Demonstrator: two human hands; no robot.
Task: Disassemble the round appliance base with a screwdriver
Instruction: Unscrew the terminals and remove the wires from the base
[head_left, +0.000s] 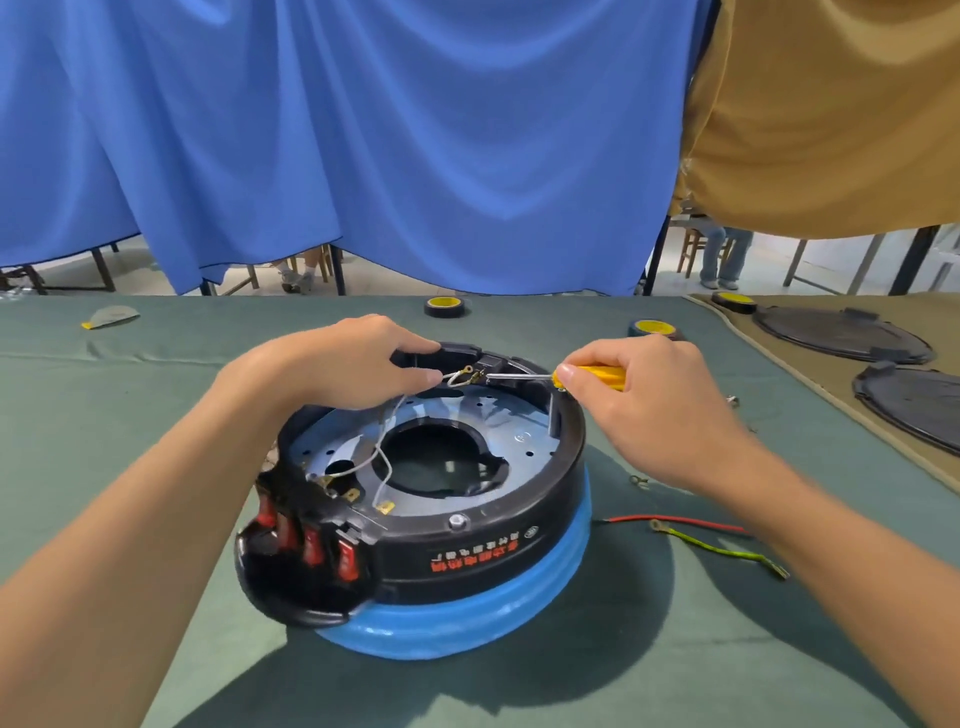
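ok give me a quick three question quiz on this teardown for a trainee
1. True or false: the right hand grips the yellow-handled metal screwdriver.
2. The left hand pinches: A) the thin white wire B) the red wire C) a tape roll.
3. How many red rocker switches show on the round black plastic appliance base?

Key: 1 true; 2 A; 3 four.

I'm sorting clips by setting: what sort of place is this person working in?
Probably a shared workshop or training room: a cloth-covered table with tape rolls and loose wires around the round appliance base, blue curtains dividing stations, and seated people's legs beyond them.
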